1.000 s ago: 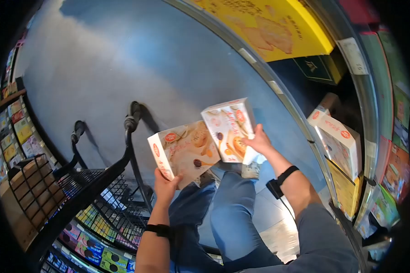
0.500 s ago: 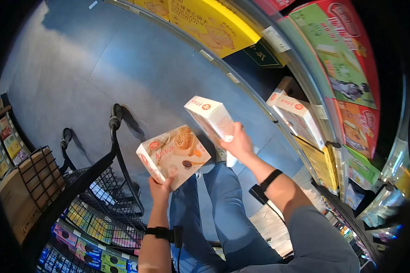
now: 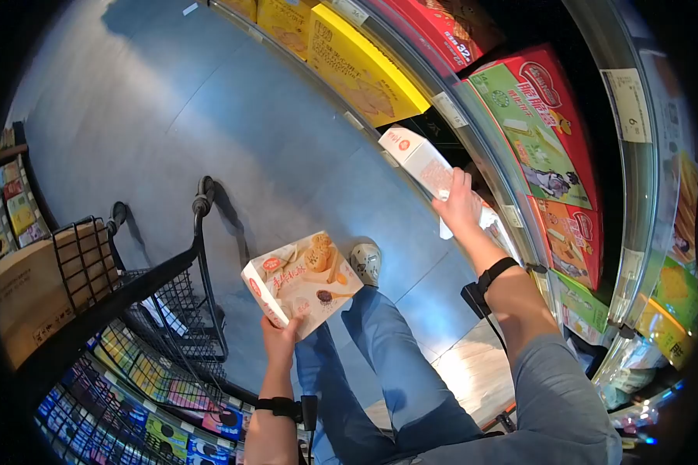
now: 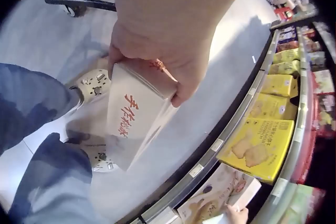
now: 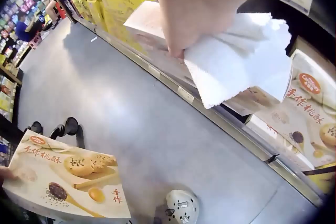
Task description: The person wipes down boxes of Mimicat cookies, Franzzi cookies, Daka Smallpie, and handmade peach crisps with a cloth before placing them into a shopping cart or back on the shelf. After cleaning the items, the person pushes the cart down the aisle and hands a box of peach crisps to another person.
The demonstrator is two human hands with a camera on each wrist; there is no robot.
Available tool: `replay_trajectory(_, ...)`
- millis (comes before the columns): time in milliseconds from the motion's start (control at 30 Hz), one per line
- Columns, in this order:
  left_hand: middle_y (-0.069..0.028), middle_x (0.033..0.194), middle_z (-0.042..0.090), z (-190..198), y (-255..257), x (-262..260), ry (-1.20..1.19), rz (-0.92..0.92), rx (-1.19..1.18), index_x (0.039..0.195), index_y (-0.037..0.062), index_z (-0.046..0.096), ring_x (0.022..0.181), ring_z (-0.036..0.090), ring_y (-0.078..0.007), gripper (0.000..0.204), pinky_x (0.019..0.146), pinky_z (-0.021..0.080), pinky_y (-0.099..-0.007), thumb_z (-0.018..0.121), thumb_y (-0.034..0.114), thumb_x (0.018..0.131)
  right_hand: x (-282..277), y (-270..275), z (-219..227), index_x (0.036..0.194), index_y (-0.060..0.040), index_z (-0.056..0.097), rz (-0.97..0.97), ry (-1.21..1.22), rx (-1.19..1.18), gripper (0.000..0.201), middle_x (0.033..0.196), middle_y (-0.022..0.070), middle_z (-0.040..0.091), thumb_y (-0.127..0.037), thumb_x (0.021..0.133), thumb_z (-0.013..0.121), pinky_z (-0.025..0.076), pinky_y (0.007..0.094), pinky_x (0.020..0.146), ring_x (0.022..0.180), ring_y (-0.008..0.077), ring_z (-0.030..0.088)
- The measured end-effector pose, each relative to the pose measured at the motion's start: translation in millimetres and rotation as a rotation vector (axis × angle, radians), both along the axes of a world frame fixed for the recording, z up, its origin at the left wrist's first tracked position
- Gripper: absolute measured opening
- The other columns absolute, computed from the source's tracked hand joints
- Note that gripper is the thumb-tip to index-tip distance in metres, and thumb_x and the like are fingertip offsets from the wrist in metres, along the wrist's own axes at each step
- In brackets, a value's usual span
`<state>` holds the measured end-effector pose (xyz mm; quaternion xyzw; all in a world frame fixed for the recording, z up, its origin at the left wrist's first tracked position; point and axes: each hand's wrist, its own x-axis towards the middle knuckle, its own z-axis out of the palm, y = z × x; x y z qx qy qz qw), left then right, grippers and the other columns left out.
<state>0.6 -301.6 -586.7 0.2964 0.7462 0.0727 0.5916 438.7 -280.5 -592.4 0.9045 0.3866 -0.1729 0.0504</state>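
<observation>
My left hand (image 3: 280, 338) grips the lower corner of a beige cookie box (image 3: 306, 280), its printed front turned up; the left wrist view shows the thumb and fingers on either side of its narrow end (image 4: 137, 111). With my right hand (image 3: 462, 208) I hold a second, matching cookie box (image 3: 419, 158) at the shelf edge, tilted, its white end pointing away. A crumpled white tissue (image 5: 236, 58) is held against that box under the same hand. On the shelf beside it stands another box of the same print (image 5: 315, 111).
Yellow biscuit boxes (image 3: 357, 66) line the shelf ahead, with red and green boxes (image 3: 539, 124) one level up. A black wire shopping cart (image 3: 163, 271) holding a brown carton (image 3: 43, 287) stands at my left. Grey floor (image 3: 287, 147) runs between the shelves.
My right hand has carried its box rightward and away, from beside the other box to the shelf, turning it end-on. The left hand keeps its box low, nearly in place.
</observation>
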Motion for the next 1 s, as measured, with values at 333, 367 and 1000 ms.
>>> replay_trajectory(333, -0.0131, 0.103, 0.059, -12, -11, 29, -0.03, 0.136, 0.003, 0.118, -0.0035, 0.043, 0.083, 0.062, -0.0191, 0.058, 0.068, 0.052, -0.0301, 0.074, 0.016, 0.073, 21, 31, -12, 0.132, -0.0081, 0.033, -0.078, 0.007, -0.054, 0.078, 0.119, 0.0218, 0.052, -0.024, 0.069, 0.075, 0.048, 0.0484, 0.083, 0.099, 0.0407, 0.059)
replay_trajectory(367, -0.0131, 0.103, 0.059, -12, -13, 30, -0.027, 0.141, 0.002, 0.118, -0.0035, 0.043, 0.083, 0.062, -0.0191, 0.058, 0.068, 0.052, -0.0301, 0.074, 0.016, 0.073, 25, 32, -14, 0.132, -0.0081, 0.033, -0.073, 0.01, -0.056, 0.078, 0.119, 0.0218, 0.052, -0.024, 0.069, 0.075, 0.048, 0.0484, 0.083, 0.099, 0.0407, 0.059)
replay_trajectory(1000, -0.0152, 0.109, 0.056, 0, -20, 34, -0.101, 0.177, -0.098, 0.121, -0.0037, 0.041, 0.093, 0.06, -0.0218, 0.067, 0.078, 0.051, -0.0333, 0.077, 0.014, 0.068, 55, 24, -35, 0.144, -0.0063, 0.024, 0.107, 0.101, -0.102, 0.08, 0.135, 0.0227, 0.044, -0.023, 0.079, 0.066, 0.047, 0.0434, 0.091, 0.11, 0.038, 0.056)
